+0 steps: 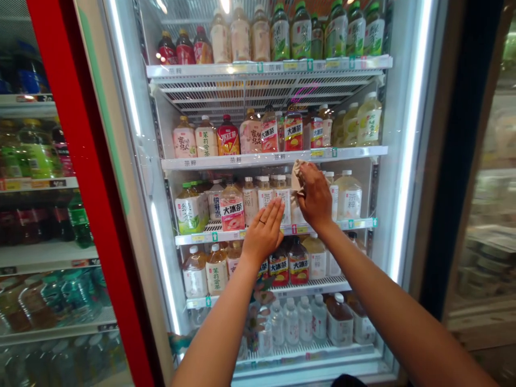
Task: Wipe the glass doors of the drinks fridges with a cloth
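Observation:
My right hand (316,198) grips a crumpled beige cloth (297,180) and presses it to the glass door (278,88) of a lit drinks fridge, in front of the middle shelf. My left hand (264,234), with a ring on one finger, lies flat on the glass, lower and to the left, its fingers stretched out and close together. Faint reflections show on the pane. Behind it, white-labelled tea bottles (248,196) stand near both hands, with a pink-labelled bottle (233,209) to the left.
Several shelves of bottles fill the fridge, such as green-capped bottles (301,32) at the top and clear bottles (291,322) at the bottom. A red frame (80,177) separates another stocked fridge on the left. To the right is a dark upright edge (463,134), with blurred shelves beyond.

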Tool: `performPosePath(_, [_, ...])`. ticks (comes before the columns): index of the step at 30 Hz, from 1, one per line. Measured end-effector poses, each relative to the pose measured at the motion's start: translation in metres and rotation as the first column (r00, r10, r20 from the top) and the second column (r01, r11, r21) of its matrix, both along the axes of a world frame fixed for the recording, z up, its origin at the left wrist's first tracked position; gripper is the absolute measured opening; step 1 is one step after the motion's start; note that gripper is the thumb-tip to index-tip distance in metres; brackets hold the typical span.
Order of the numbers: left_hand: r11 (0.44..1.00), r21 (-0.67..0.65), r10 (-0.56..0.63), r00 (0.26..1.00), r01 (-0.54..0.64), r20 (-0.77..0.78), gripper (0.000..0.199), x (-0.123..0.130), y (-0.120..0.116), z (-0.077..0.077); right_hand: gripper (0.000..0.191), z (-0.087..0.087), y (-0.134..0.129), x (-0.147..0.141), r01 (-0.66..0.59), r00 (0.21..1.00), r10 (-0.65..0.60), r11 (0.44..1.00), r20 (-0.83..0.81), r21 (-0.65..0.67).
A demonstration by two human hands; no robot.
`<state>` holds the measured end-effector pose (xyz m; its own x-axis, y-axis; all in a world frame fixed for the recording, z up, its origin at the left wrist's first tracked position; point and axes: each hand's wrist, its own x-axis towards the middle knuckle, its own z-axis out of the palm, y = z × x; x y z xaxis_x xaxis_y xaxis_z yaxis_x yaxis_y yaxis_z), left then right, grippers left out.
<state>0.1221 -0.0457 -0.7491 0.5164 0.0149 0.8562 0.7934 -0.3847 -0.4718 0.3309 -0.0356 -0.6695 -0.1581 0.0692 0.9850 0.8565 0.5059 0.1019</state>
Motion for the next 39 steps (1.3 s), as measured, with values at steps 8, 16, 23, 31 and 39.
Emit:
performPosePath(8, [1.0,-0.022,0.003,1.0,-0.003,-0.003,0.087,0.0,0.001,-0.001,0.071,-0.005,0.0,0.0,0.001,0.999,-0.003,0.999,0.034,0.048])
performPosePath(16, [0.998,0.063,0.007,1.0,-0.008,0.013,0.085,0.001,-0.001,0.0,0.068,-0.006,0.001,0.0,0.05,0.999,-0.052,0.993,0.01,0.108])
performPosePath(23, [0.999,0.049,-0.015,1.0,0.014,0.018,0.088,0.001,0.001,0.0,0.076,-0.005,0.002,-0.003,0.117,0.991,-0.11,0.988,-0.07,0.097])
performPosePath(31, [0.999,0.049,-0.023,1.0,0.022,0.02,0.088,0.002,0.002,0.0,0.079,-0.001,-0.003,-0.003,0.112,0.99,-0.11,0.994,0.087,-0.018])
performPosePath(39, [0.999,0.025,-0.044,0.999,0.043,0.013,0.09,0.001,0.003,-0.001,0.084,-0.007,0.009,0.001,0.141,0.981,-0.126,0.986,-0.149,0.092])
